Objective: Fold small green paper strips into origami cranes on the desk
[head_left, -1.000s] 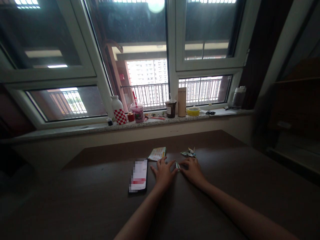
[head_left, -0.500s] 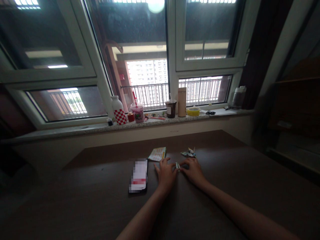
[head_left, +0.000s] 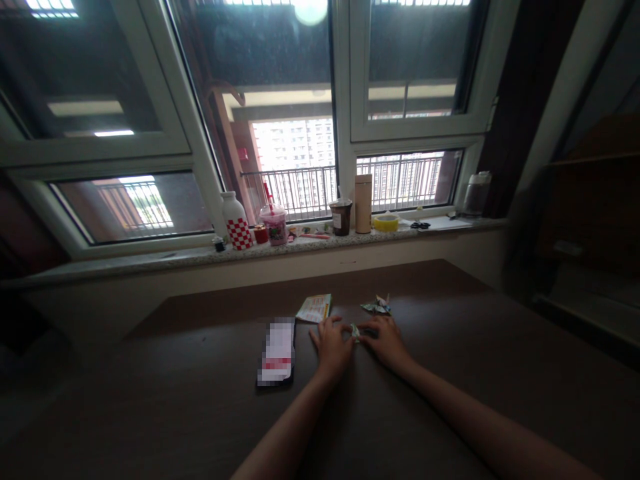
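A small folded piece of patterned paper [head_left: 355,331] is pinched between my two hands, just above the dark table [head_left: 210,360]. My left hand [head_left: 334,343] grips its left side with thumb and forefinger, the other fingers being loosely raised. From the right, my right hand [head_left: 386,339] holds the paper in a pinch; its remaining fingers are curled. Just beyond my right hand lies a folded paper figure [head_left: 377,305] with pointed ends, like an origami crane. A flat printed sheet or packet [head_left: 315,308] rests past my left hand. Left of that hand is a phone [head_left: 277,352], its screen partly blurred.
Along the windowsill [head_left: 200,257] stand a checkered bottle [head_left: 237,223], a pink drink cup [head_left: 274,225], a dark drink cup [head_left: 341,218] and a tan flask [head_left: 363,204]. Yellow tape [head_left: 386,223], scissors [head_left: 420,225] and a clear jar [head_left: 477,195] sit farther right.
Both hands stay in nearly the same place. The folded paper between my fingertips has shifted slightly, and the fingers of my left hand have drawn in a little.
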Action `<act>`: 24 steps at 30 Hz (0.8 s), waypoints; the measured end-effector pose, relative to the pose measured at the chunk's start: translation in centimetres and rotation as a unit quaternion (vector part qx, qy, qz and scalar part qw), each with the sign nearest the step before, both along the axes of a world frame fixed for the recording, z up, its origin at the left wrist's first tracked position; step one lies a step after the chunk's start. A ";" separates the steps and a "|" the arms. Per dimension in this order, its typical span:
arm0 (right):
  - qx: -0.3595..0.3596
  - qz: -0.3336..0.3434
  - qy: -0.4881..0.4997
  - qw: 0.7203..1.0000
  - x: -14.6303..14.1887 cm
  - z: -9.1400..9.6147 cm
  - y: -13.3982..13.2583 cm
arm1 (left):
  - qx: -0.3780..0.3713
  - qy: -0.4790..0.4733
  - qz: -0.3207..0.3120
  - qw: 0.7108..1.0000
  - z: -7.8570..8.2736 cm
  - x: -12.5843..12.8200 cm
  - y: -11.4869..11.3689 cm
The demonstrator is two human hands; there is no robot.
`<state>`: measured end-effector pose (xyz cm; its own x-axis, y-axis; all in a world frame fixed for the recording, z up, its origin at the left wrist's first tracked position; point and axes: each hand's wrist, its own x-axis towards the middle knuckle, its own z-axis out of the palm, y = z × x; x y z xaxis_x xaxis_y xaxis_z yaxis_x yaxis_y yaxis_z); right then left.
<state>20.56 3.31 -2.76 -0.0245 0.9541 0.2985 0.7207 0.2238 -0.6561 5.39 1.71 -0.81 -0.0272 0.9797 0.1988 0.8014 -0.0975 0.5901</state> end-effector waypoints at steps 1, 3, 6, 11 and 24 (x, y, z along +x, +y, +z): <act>-0.002 0.001 0.001 1.000 0.0 0.1 0.0 | -0.004 -0.002 0.003 1.000 0.0 0.0 0.0; -0.004 -0.002 0.003 1.000 -0.1 0.2 -0.1 | -0.008 -0.003 0.006 1.000 0.1 0.0 0.1; 0.000 -0.007 0.008 1.000 -0.1 0.2 -0.2 | -0.009 0.001 0.008 1.000 0.2 -0.1 0.0; 0.019 -0.001 0.004 1.000 -0.1 -0.1 -0.1 | 0.003 -0.001 0.005 1.000 0.4 -0.2 -0.3; 0.040 0.045 -0.013 0.998 0.2 -0.5 0.4 | 0.060 0.050 -0.065 0.995 0.5 -1.3 -0.2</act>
<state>20.77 3.71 -3.31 -0.1176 0.9208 0.3718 0.7123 0.3391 -0.6145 4.10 1.50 -0.33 0.1234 0.9430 0.3091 0.8320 -0.2681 0.4858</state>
